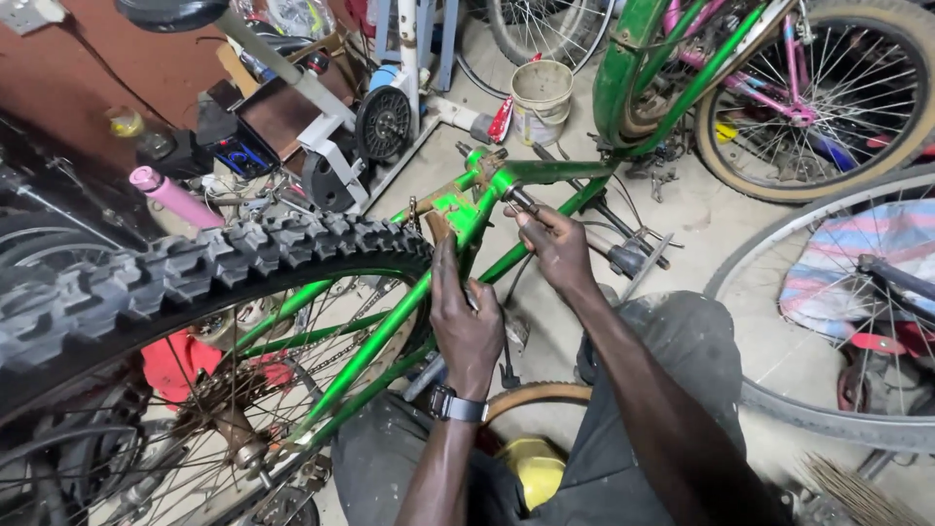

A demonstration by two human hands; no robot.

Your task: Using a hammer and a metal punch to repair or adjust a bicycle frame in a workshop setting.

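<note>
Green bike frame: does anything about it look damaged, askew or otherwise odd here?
Yes. The green frame lies tilted across the person's lap rather than upright, and its paint is chipped to rusty brown near the junction by the left hand. The right hand grips a tube there.

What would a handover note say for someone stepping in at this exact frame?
Left hand: gripping the green bicycle frame beside the knobby rear tyre.
Right hand: closed on a dark tool at the frame's bottom bracket.
Bike lies upturned across the person's lap, rear wheel fitted, chain on.
Done or left: cannot tell whether the fitting is being loosened or tightened.
</note>
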